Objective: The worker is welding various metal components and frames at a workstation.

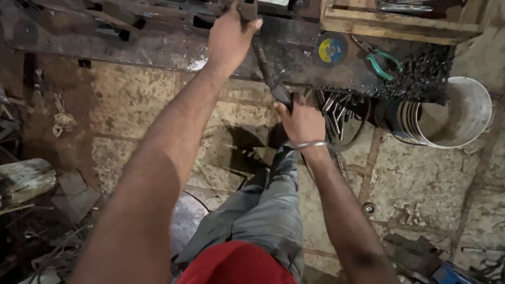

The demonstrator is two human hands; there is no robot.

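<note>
Red cap lowest in frame, left hand up top with fingers clamped on small metal piece at dark surface, right hand fingers clamped on dark bar at surface edge, cutting disc, green-handled pliers and bucket nearby.

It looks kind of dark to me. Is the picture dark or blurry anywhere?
Head view: dim, warm light; the bench top is nearly black, with one shiny glare patch; the corners are murky; both hands, left and right, look slightly soft; the bucket is brightest.
</note>
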